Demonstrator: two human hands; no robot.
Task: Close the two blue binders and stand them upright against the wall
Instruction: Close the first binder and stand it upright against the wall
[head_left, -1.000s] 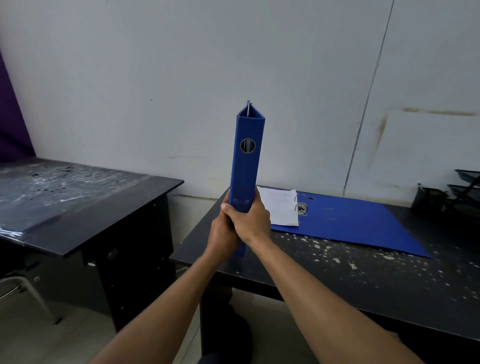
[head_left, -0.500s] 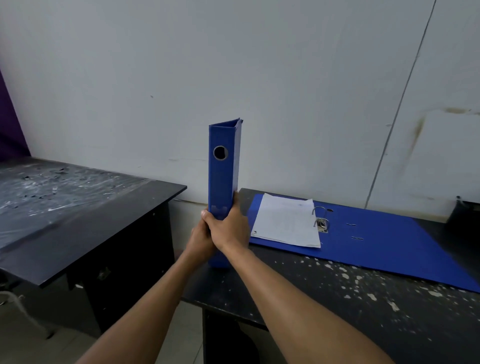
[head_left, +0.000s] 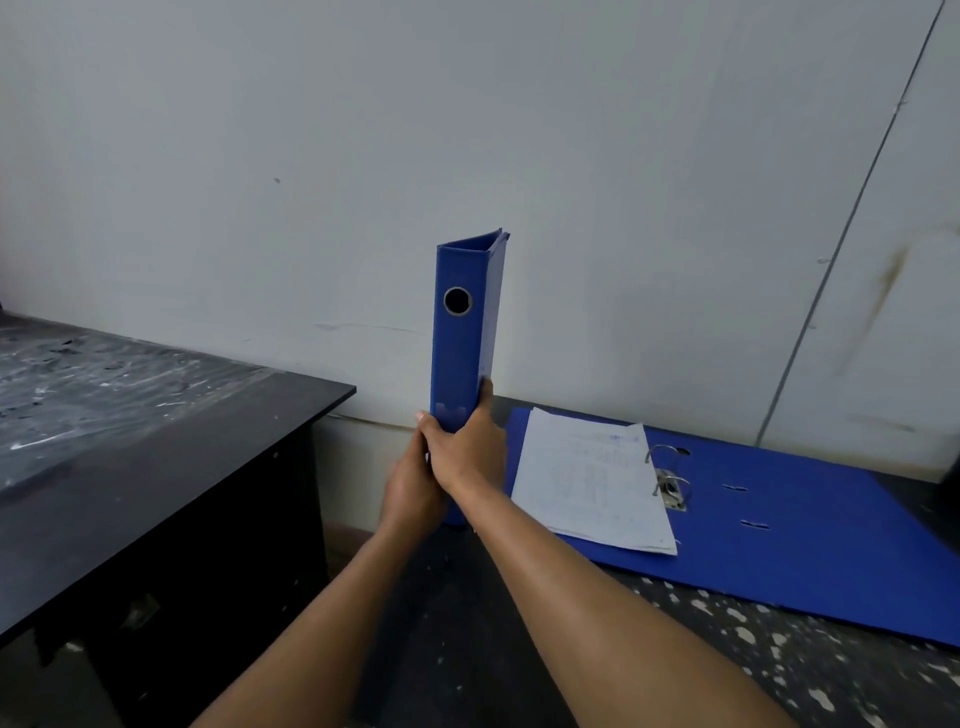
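A closed blue binder (head_left: 462, 338) stands upright at the left end of the black speckled table (head_left: 675, 649), its spine with the round hole facing me and its far edge close to the white wall (head_left: 467, 130). My left hand (head_left: 410, 488) and my right hand (head_left: 470, 447) both grip its lower part, the left partly hidden behind the right. A second blue binder (head_left: 810, 540) lies open and flat to the right, with a stack of white papers (head_left: 592, 483) on its left half and its metal rings (head_left: 670, 478) open.
Another black table (head_left: 130, 467) with a scratched top stands to the left, apart from mine by a narrow gap. A dark object shows at the right edge of the frame. The wall has a vertical seam and a stained patch at the right.
The upright binder has moved away from me toward the wall and slightly left, held in both hands throughout. The open binder has not moved.
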